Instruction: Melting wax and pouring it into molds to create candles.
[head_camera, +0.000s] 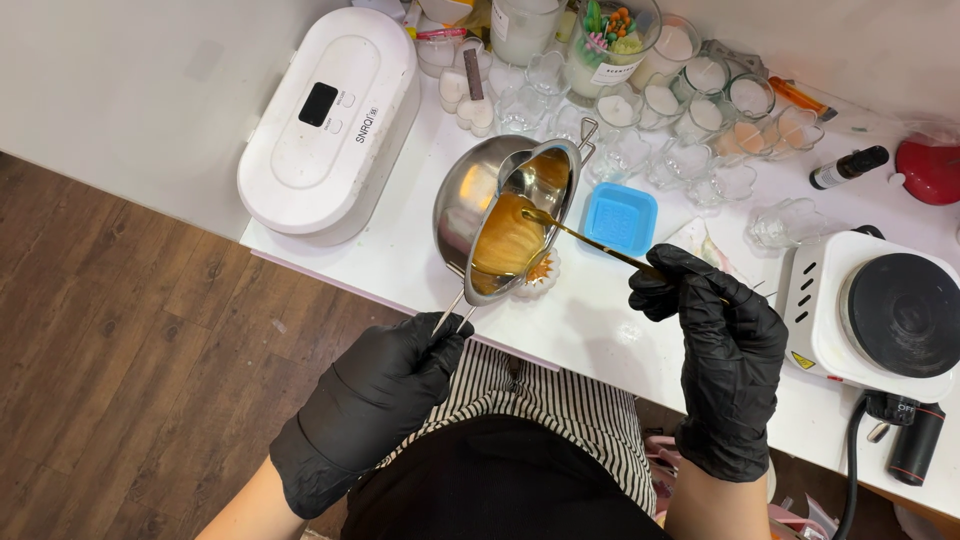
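Steel pot (505, 215), tilted over flower mould (540, 272): my left hand (375, 405) clamps handle, right hand (715, 335) pinches stirrer (590, 242); overtilt risks overflow.

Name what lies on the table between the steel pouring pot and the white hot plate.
In the head view, between the steel pouring pot and the white hot plate lie a blue square mould and the right hand holding a thin gold stirrer.

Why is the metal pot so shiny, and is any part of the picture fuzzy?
In the head view, bright room light glints off the steel pot held by the left hand; the amber liquid gleams too. The right hand and gold spoon look sharp. Shadows on the white table are soft; the glass cups at the far edge look slightly hazy.
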